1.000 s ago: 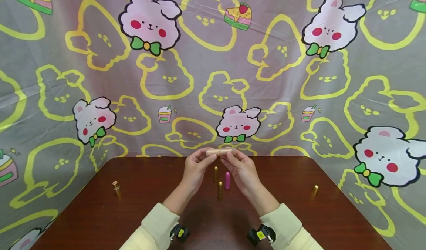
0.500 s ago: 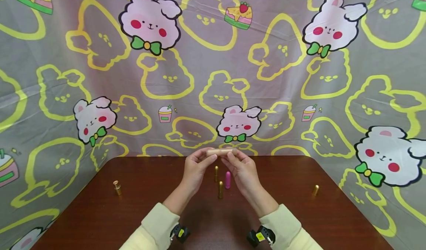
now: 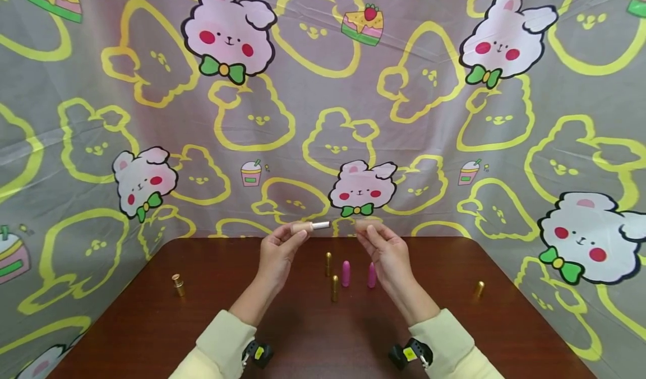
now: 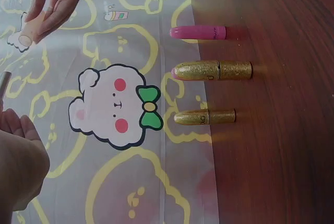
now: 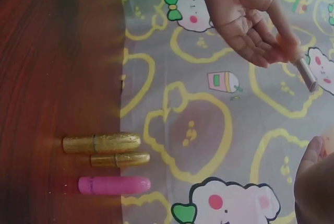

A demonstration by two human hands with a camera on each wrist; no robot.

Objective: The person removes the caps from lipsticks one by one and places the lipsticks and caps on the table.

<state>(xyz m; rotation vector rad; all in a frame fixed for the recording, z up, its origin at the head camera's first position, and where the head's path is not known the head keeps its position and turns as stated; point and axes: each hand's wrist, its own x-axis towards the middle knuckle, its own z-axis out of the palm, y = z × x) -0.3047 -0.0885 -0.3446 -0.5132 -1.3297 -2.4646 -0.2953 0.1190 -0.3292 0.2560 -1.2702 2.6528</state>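
Observation:
My left hand (image 3: 275,255) pinches the beige base of a lipstick (image 3: 301,227), its silver inner tube (image 5: 306,72) bare and pointing right. In my right hand (image 3: 391,253) is the matching beige cap (image 4: 32,30), pinched between thumb and fingers. A gap separates the two parts, both raised above the table's far edge. Below and between the hands stand a gold lipstick (image 3: 335,288), another gold lipstick (image 3: 328,264) and a pink lipstick (image 3: 345,273), all capped and upright. A second pink lipstick (image 3: 372,275) is partly hidden by the right hand.
On the brown table (image 3: 121,334), an uncapped gold lipstick base (image 3: 178,285) stands far left. A small gold piece with a rounded top (image 3: 479,289) stands far right. A patterned cloth (image 3: 303,87) hangs behind and along both sides.
The beige lipstick was whole between both hands; its cap has come off. The left hand has moved left with the base, the right hand right with the cap, uncovering a second pink lipstick.

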